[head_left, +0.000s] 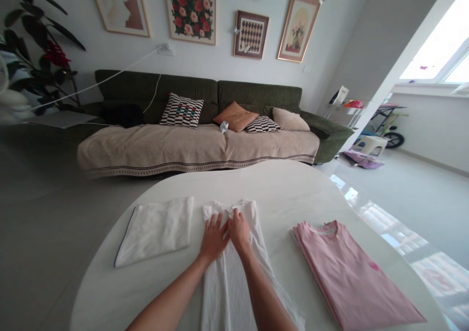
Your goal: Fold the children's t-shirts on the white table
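Observation:
A white shirt (230, 282) lies lengthwise in the middle of the table, its sides folded inward and its neck end pointing away from me. My left hand (215, 238) rests flat on the upper left part of the shirt with its fingers spread. Right beside it, my right hand (239, 231) is closed, fingers bent and pinching the shirt's fabric near the neck; the fingertips are partly hidden. To the left lies a folded white cloth (157, 228) with a dark blue edge. On the right is a folded pink shirt (348, 272), collar facing away.
The white table (278, 184) has a rounded, wavy edge. Beyond it stands a green sofa (256, 94) with a beige cover (157, 147) and several cushions. A plant (36, 42) is at far left. A white stool (370, 145) stands by the right wall.

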`<state>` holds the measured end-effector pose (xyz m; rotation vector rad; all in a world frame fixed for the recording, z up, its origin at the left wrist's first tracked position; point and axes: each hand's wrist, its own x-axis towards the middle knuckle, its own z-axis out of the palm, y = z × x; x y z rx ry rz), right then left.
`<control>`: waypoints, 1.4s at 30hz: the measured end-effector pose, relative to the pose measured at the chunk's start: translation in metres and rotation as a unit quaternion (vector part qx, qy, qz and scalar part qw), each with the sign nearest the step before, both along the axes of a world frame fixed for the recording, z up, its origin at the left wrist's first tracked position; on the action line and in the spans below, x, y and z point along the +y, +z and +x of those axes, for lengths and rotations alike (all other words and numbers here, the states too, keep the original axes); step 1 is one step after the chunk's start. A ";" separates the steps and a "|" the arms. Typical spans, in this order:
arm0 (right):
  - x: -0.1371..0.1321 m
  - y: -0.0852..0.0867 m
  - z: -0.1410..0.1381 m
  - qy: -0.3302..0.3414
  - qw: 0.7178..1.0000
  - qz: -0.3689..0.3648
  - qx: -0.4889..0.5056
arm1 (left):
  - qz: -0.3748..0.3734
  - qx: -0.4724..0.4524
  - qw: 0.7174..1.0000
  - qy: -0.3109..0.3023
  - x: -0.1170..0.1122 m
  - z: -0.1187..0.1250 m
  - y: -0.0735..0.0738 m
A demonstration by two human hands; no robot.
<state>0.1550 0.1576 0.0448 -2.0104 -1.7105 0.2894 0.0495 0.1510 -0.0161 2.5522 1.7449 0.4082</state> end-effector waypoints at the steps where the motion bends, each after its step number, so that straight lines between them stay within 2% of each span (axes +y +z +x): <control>1: -0.004 -0.002 -0.004 0.012 1.000 -0.004 0.001 | -0.003 0.003 1.000 0.000 0.001 0.000 -0.001; 3: -0.017 -0.005 -0.002 0.034 0.999 -0.001 0.007 | -0.001 0.004 1.000 0.000 0.001 -0.001 -0.003; 5: -0.038 -0.010 0.016 0.043 0.999 0.016 0.026 | 0.004 -0.003 1.000 -0.005 0.001 -0.001 -0.003; 9: -0.105 -0.030 0.089 0.008 0.998 0.042 0.034 | -0.005 -0.008 1.000 -0.007 0.000 -0.001 -0.001; 12: -0.159 -0.042 0.137 -0.015 0.999 -0.021 0.019 | -0.008 -0.007 1.000 0.000 0.000 0.000 0.000; 14: -0.185 -0.043 0.148 -0.002 0.997 -0.076 0.019 | -0.014 -0.005 1.000 0.001 0.000 0.000 0.002; 16: -0.201 -0.039 0.140 0.024 0.997 -0.072 0.020 | -0.022 -0.004 1.000 0.003 -0.001 0.001 0.004; 20: -0.214 -0.034 0.106 0.048 0.997 0.050 0.032 | -0.032 -0.004 0.999 0.005 -0.002 0.001 0.006; 22: -0.218 -0.038 0.095 0.053 0.995 0.070 0.041 | -0.035 -0.003 0.999 0.006 -0.002 0.001 0.006; 24: -0.220 -0.044 0.093 0.029 0.996 0.082 0.022 | -0.039 -0.002 0.999 0.006 -0.002 0.001 0.006; 27: -0.220 -0.053 0.105 -0.058 0.992 0.104 -0.038 | -0.041 0.000 0.999 0.004 -0.002 0.001 0.006; 30: -0.217 -0.054 0.118 -0.077 0.995 0.058 -0.040 | -0.042 -0.001 0.999 0.002 -0.002 0.001 0.008; 32: -0.218 -0.048 0.119 -0.047 0.998 0.021 -0.029 | -0.043 -0.002 0.999 0.002 -0.002 0.001 0.009; 34: -0.221 -0.037 0.111 -0.005 1.000 0.020 -0.023 | -0.045 -0.003 0.999 0.002 -0.003 0.001 0.009; 37: -0.229 -0.018 0.089 0.095 0.994 0.045 -0.019 | -0.049 -0.006 0.999 0.003 -0.003 0.000 0.010; 40: -0.233 -0.007 0.073 0.202 0.979 0.006 -0.014 | -0.053 -0.013 0.999 0.005 -0.004 0.000 0.010; 42: -0.229 -0.007 0.069 0.204 0.979 -0.012 -0.001 | -0.057 -0.020 0.998 0.004 -0.004 0.000 0.010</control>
